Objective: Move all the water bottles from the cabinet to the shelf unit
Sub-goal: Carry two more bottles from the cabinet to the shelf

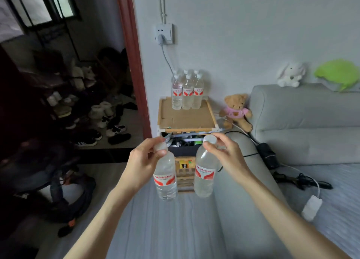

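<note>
While both hands carry a bottle by its neck, the left hand pinches just under the white cap of the left water bottle and the right hand curls thumb and fingers round the cap of the right water bottle; both bottles hang upright over the grey bed, near each other but apart. Ahead, the shelf unit stands against the wall, its cardboard-lined top already bearing a cluster of bottles at the back edge. Such fingertip grips look slight for full bottles, so one could slip or swing on the way. Setting them down close to the cluster could also knock standing ones over, and they might roll off the top.
</note>
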Demonstrator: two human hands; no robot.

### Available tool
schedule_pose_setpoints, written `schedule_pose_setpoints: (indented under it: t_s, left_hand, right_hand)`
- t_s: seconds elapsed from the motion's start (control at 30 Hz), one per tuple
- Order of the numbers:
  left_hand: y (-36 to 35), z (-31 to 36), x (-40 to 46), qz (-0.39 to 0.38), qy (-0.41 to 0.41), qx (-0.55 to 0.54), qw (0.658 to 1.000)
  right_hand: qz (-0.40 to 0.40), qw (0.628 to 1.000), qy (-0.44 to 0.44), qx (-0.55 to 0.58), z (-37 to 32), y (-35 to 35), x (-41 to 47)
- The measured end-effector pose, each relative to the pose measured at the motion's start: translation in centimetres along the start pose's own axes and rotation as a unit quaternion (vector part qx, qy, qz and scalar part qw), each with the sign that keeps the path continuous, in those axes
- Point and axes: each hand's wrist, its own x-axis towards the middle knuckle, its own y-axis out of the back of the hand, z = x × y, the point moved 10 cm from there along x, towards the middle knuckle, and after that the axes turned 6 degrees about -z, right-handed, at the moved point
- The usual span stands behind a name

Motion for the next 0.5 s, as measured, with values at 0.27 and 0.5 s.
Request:
schedule_pose_setpoints:
  t_s: [0.27, 0.5]
  left_hand:
    - [-1.3, -2.6, 11.3, 0.011, 0.017, -0.011, 1.000]
    - [-2.0, -6.7, 23.3, 0.000, 0.015, -0.009, 1.000]
  right_hand:
    - [-0.013, 1.000, -0.017, -0.004, 3.4, 1.6, 11.5]
    - [0.001, 1.000, -0.010, -0.019, 5.4, 1.9, 23.7]
